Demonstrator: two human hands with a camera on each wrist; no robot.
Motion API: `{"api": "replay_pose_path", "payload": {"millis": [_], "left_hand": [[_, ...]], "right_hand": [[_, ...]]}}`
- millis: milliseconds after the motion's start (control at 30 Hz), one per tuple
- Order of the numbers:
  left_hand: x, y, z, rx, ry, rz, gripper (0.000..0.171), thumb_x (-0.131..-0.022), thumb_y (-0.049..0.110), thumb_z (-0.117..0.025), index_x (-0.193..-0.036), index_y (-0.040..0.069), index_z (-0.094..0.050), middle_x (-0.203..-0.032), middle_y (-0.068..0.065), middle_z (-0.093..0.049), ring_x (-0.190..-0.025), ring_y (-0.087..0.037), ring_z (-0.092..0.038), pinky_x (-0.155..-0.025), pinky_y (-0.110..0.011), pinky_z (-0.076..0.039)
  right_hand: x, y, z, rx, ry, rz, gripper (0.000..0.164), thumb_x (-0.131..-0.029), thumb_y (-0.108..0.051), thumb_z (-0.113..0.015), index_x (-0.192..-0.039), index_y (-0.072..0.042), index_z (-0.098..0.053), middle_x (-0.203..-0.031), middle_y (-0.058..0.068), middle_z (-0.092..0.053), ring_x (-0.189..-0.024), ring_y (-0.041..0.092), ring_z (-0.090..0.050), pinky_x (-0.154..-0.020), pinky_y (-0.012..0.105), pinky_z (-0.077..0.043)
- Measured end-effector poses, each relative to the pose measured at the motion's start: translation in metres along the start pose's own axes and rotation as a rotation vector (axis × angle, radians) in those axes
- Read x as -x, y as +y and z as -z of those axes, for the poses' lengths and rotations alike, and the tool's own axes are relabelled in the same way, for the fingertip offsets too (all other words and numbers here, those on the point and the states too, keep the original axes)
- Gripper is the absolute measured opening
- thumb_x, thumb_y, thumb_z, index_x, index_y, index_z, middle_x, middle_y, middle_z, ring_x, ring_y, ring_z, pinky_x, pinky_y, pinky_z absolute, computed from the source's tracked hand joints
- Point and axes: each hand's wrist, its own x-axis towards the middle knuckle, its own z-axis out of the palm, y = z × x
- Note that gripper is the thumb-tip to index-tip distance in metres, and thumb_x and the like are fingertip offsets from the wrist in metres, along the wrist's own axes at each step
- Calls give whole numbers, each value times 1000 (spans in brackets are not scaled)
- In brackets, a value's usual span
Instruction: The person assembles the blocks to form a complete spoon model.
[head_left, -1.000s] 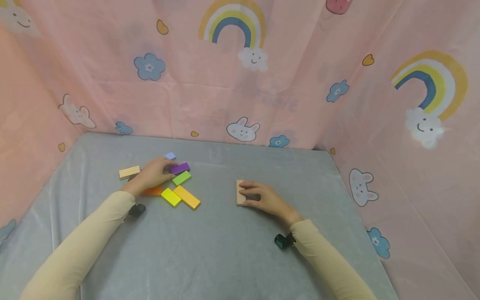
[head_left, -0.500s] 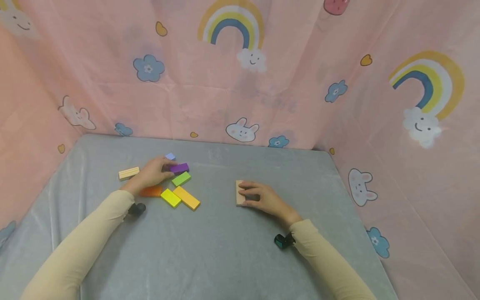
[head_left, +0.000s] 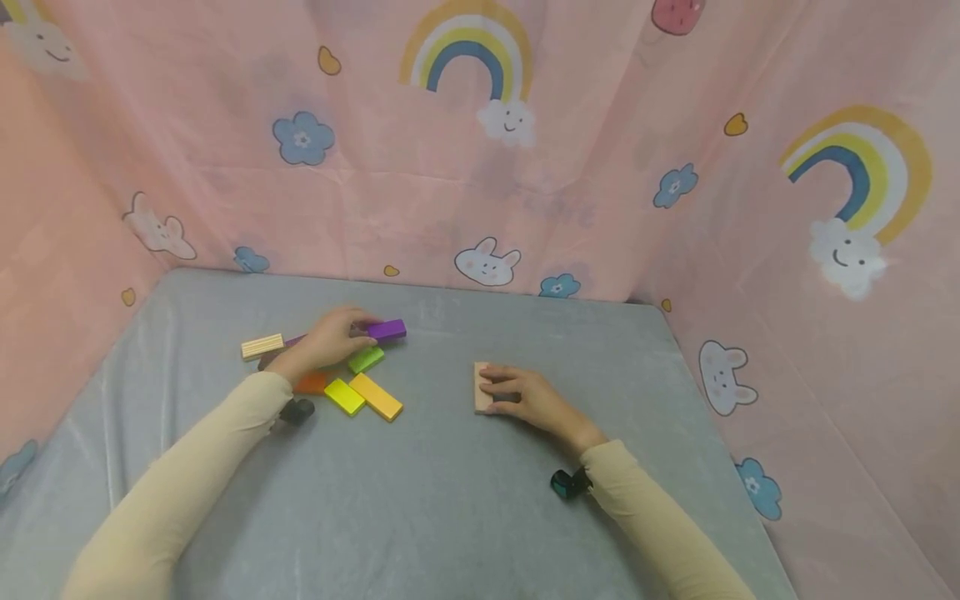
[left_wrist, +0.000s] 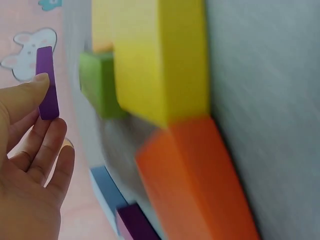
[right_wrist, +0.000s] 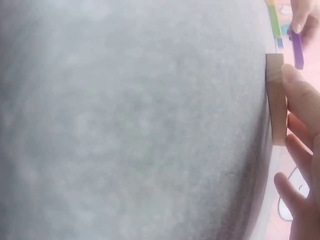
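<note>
My left hand pinches a purple block between thumb and fingers. In the left wrist view this purple block is held up off the table. A light green block lies just below that hand, with a yellow block and an amber block nearer. My right hand holds a plain wooden block on the table with thumb and fingertips. In the right wrist view the wooden block has the thumb against it and fingers near its lower end.
A striped pale block and an orange block lie about the left wrist. A blue block and another dark purple block show in the left wrist view. Grey cloth covers the table; a pink printed curtain hangs behind.
My left hand has moved right and slightly away, carrying the purple block off from beside the green one. The right hand and wooden block stay put.
</note>
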Motion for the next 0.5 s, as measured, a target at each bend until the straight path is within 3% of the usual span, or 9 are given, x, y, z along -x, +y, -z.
{"api": "replay_pose_path", "payload": {"millis": [200,367,500], "left_hand": [[-13,16,-11,26,-20,-57,41,-95,18,-66,-134,8,-60,-126,-15,-63,-120,-34,-59,-105,-53,-48],[-23,32,-21,38,-48,-39,40,-96,24,-65,-135,15,-60,-128,-9,-62,-122,-31,-57,-107,-52,-46],[-36,41,-32,14,-38,-68,40,-95,24,-66,-134,15,-61,-124,-8,-63,-118,-29,-59,-106,-49,-47]], "right_hand": [[0,-1,1,11,-4,-14,43,-85,-30,-76,-124,-14,-69,-141,0,-61,-138,23,-51,-114,44,-43],[0,-1,0,14,11,-11,40,-84,-30,-77,-121,-14,-71,-138,0,-63,-135,24,-54,-113,44,-44],[0,0,-1,16,22,-4,39,-84,-29,-77,-120,-13,-72,-137,0,-64,-134,24,-55,-112,44,-44]]}}
